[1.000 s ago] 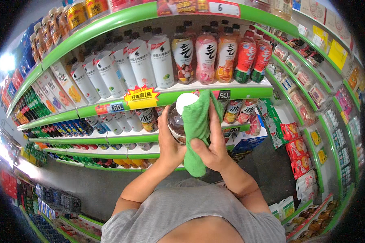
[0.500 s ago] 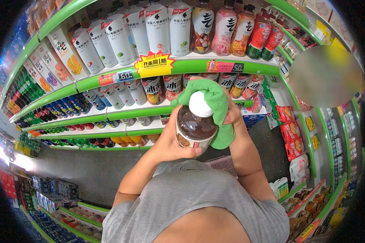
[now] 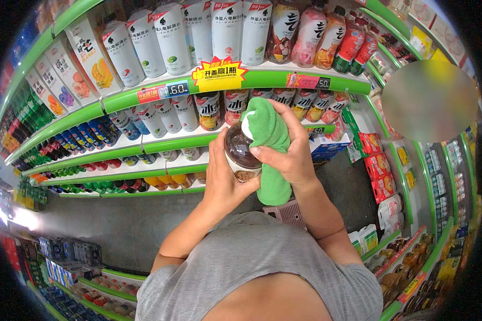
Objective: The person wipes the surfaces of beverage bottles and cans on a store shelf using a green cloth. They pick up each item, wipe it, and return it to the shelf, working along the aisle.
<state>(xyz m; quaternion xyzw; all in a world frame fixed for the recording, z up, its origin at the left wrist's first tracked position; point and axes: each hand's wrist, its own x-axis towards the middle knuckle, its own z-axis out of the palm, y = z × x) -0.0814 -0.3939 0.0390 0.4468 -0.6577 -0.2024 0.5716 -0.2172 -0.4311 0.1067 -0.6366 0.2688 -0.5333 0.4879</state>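
In front of my chest, my left hand point(image 3: 222, 174) is wrapped round the left side of a bottle point(image 3: 240, 147) of dark brown drink with a pale label. The bottle has a white cap point(image 3: 247, 128), mostly hidden under a green cloth point(image 3: 268, 127). My right hand point(image 3: 288, 152) grips this cloth and presses it against the cap and the bottle's right shoulder. A loose end of the cloth hangs down past the bottle.
A green-edged shelf point(image 3: 198, 85) ahead carries rows of drinks, with white bottles point(image 3: 227, 32) on its upper level. More shelves point(image 3: 431, 176) curve along the right, beside red packs point(image 3: 383, 176). Low racks point(image 3: 110, 289) stand at the lower left; a pink crate-like thing point(image 3: 286, 214) lies beyond my shirt.
My right hand has moved left and round over the cap, and the cloth now covers most of it. The bottle has shifted slightly left. The shelf view has moved slightly.
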